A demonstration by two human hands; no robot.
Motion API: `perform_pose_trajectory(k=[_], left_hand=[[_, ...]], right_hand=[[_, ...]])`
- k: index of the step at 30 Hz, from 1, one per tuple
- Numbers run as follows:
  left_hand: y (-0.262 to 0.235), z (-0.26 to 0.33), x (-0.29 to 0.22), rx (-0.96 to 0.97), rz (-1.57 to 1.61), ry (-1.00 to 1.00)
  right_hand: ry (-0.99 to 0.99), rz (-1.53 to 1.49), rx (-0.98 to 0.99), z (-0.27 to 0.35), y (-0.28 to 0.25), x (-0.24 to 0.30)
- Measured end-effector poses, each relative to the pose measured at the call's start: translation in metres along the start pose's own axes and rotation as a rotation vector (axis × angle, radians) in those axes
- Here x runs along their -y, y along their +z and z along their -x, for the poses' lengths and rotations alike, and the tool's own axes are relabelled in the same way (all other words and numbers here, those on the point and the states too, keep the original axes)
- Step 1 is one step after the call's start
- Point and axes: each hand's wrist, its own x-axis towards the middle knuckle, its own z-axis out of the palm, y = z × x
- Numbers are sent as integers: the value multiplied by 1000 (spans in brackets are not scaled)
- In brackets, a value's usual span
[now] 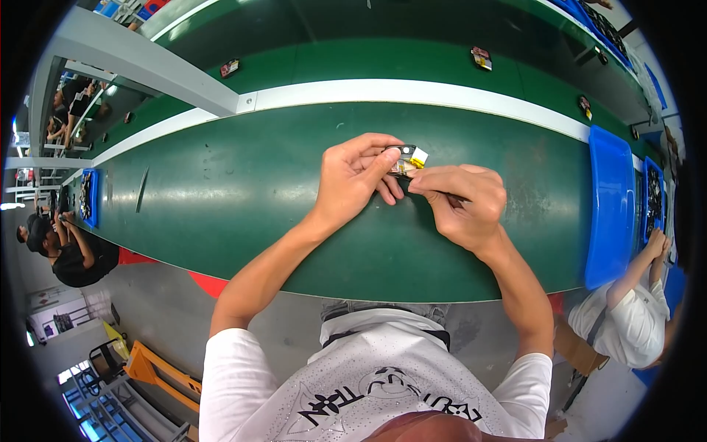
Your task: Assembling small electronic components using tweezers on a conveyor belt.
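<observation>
Above the middle of the green bench, my left hand (349, 175) grips a small electronic assembly (406, 150) between thumb and fingers. This assembly has a black casing edge, with a white piece and yellow tape on its right side. My right hand (470, 200) is closed in a pinch, its thumb and forefinger tips at the near right edge of the assembly. A dark sliver shows under the curled right fingers. I cannot make out what it is, nor what the fingertips pinch.
A thin dark strip (142, 189) lies on the bench at left. Beyond a white rail (412, 90), small assemblies (481, 58) sit on a green belt. A blue tray (611, 206) stands at right, near a co-worker (626, 324). A grey post (147, 62) crosses the upper left.
</observation>
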Motion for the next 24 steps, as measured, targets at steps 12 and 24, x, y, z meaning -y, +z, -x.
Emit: perform_pose_trajectory(k=[12,24], left_hand=[[-2,0,1,71,-36,-50],[-4,-11,-7,10,-57,-106]], right_hand=[[-6,17,90,2,-5,-1],[-35,-19,5,1,0,-9]])
